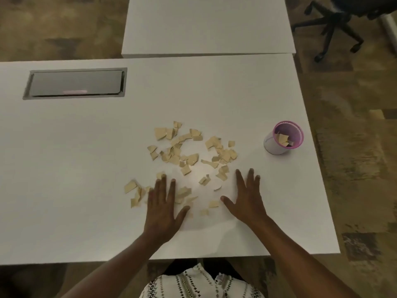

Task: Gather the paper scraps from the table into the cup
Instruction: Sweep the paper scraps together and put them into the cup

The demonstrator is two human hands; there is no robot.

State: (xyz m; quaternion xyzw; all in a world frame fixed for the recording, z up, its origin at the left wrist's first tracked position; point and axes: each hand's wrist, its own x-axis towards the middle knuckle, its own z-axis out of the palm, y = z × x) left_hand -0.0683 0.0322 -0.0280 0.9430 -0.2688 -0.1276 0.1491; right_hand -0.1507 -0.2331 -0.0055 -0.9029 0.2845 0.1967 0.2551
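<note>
Several tan paper scraps (189,155) lie scattered across the middle of the white table (86,168). A white cup with a pink rim (283,137) stands upright to the right of them, with a few scraps inside. My left hand (164,204) lies flat, fingers straight, on the near-left scraps and covers some of them. My right hand (247,198) rests flat on the table at the near-right edge of the scatter, fingers spread, holding nothing. A few scraps lie between the two hands.
A grey recessed cable hatch (75,83) is set into the table at the far left. A second white table (206,26) butts against the far edge. An office chair base (335,26) stands on the carpet at the far right.
</note>
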